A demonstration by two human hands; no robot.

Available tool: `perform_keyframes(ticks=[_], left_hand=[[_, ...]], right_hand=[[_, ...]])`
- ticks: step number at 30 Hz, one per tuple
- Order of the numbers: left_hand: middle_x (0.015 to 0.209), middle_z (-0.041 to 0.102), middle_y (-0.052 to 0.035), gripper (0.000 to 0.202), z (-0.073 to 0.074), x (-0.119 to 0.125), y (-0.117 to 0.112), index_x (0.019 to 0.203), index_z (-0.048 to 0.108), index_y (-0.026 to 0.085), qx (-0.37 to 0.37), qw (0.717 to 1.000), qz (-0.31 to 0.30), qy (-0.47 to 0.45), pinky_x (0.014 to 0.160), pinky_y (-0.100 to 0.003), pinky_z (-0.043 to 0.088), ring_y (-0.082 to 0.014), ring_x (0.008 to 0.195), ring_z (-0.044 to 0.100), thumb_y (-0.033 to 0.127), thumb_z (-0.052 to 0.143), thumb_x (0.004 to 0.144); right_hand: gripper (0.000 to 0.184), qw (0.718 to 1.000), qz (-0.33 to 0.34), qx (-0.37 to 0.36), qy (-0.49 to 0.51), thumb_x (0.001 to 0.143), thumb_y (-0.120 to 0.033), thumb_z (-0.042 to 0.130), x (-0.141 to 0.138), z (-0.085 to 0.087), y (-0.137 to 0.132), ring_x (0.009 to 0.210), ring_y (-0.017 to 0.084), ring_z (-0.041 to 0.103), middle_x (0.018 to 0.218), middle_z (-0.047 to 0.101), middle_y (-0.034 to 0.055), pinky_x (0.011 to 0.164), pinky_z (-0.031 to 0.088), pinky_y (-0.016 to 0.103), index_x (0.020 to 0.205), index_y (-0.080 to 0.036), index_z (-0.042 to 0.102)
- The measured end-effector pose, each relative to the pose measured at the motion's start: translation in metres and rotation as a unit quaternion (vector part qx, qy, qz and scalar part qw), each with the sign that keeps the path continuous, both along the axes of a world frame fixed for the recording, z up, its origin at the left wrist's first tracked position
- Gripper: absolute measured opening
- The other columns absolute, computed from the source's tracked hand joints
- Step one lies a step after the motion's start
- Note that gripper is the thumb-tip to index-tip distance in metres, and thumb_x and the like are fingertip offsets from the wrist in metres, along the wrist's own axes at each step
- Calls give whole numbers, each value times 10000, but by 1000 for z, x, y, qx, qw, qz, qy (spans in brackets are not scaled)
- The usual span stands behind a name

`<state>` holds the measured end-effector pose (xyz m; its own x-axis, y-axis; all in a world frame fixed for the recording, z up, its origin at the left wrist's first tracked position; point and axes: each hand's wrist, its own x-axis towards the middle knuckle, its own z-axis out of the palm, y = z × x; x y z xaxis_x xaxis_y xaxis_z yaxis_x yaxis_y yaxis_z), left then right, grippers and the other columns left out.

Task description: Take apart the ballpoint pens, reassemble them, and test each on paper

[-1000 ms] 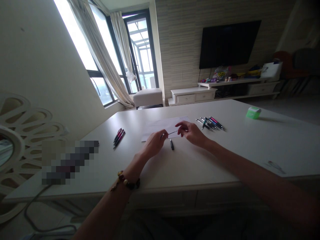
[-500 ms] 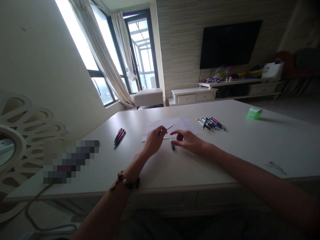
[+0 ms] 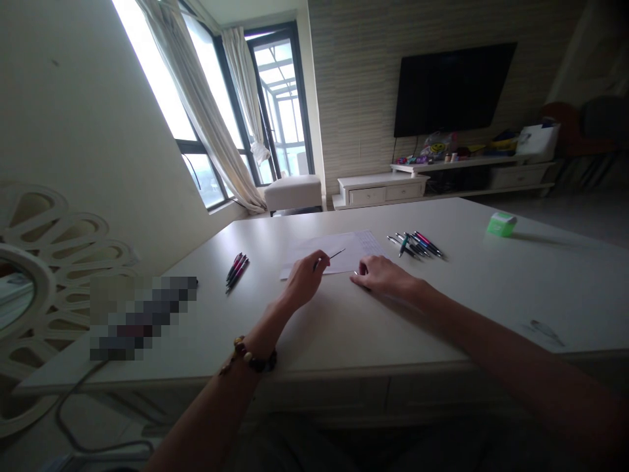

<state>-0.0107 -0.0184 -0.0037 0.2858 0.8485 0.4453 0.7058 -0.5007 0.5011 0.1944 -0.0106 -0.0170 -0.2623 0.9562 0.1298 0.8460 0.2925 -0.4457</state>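
Note:
My left hand [image 3: 307, 275], with a beaded bracelet on its wrist, pinches a thin dark pen refill [image 3: 338, 252] whose slim end points right, above the paper. A dark part shows behind the fingers; whether it belongs to a pen barrel, I cannot tell. My right hand [image 3: 381, 275] is low on the table, its fingers closed around a short pen part. Only a small shiny end of the pen part [image 3: 356, 273] shows by the fingertips. Under and beyond both hands lies a white paper sheet [image 3: 314, 248] with a printed grid at its right side.
A loose pile of several pens [image 3: 417, 244] lies right of the paper. Several more pens [image 3: 236, 272] lie together at the left. A green box [image 3: 502, 225] stands far right. A blurred-out dark object with a cable [image 3: 73, 390] is at the left table edge.
The short pen part that lay on the table between my hands is now in my right hand, which has closed and shifted slightly right. My left hand stays nearly still with the refill.

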Motion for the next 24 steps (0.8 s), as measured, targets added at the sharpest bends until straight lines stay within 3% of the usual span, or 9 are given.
perform_keyframes(ticks=[4, 7, 9, 11, 13, 16, 24], left_hand=[[676, 603, 1, 313, 1, 1, -3, 853, 629, 175, -5, 1000, -4, 15, 597, -223, 365, -117, 577, 494, 345, 368, 888], [668, 605, -3, 307, 1, 1, -4, 855, 634, 175, -10, 1000, -10, 23, 606, -226, 368, -121, 578, 498, 343, 380, 882], [667, 605, -3, 301, 2, 1, -4, 855, 635, 177, -11, 1000, -11, 24, 609, -227, 368, -122, 578, 498, 337, 381, 880], [670, 605, -3, 300, 2, 1, -4, 854, 635, 178, -11, 1000, -10, 25, 607, -228, 365, -121, 575, 496, 333, 379, 879], [676, 604, -3, 305, 2, 1, -4, 855, 633, 177, -11, 1000, -10, 24, 599, -227, 359, -121, 573, 491, 333, 371, 881], [678, 596, -3, 319, 1, 1, -4, 862, 628, 174, -16, 1000, -11, 22, 580, -226, 346, -120, 571, 482, 344, 360, 884], [650, 569, 4, 314, 0, 1, -3, 843, 619, 171, -22, 999, -26, 14, 570, -227, 340, -117, 558, 461, 340, 357, 883]], right_hand=[[216, 1000, -14, -21, 5, 731, -351, 611, 7, 5, 2, 675, 199, 621, 764, 691, 113, 556, 397, 259, 704, -140, 648], [175, 992, -14, -38, 119, 727, -292, 606, 10, 10, 5, 555, 164, 608, 642, 675, 90, 482, 408, 237, 660, -132, 627], [142, 964, -16, -29, 262, 751, -261, 578, 10, 13, 6, 478, 144, 596, 604, 669, 78, 428, 422, 224, 708, -128, 602], [107, 918, -15, 6, 397, 774, -233, 552, 10, 15, 8, 473, 144, 616, 633, 683, 81, 422, 464, 225, 779, -128, 574], [98, 878, -8, 41, 476, 791, -224, 543, 9, 16, 9, 514, 155, 648, 673, 696, 88, 448, 507, 237, 819, -131, 557], [98, 862, 2, 57, 504, 802, -228, 551, 8, 16, 8, 524, 163, 659, 667, 697, 87, 449, 528, 246, 822, -132, 550], [135, 867, 38, 18, 497, 813, -262, 582, 4, 14, 7, 580, 171, 674, 724, 708, 105, 479, 540, 247, 847, -133, 561]])
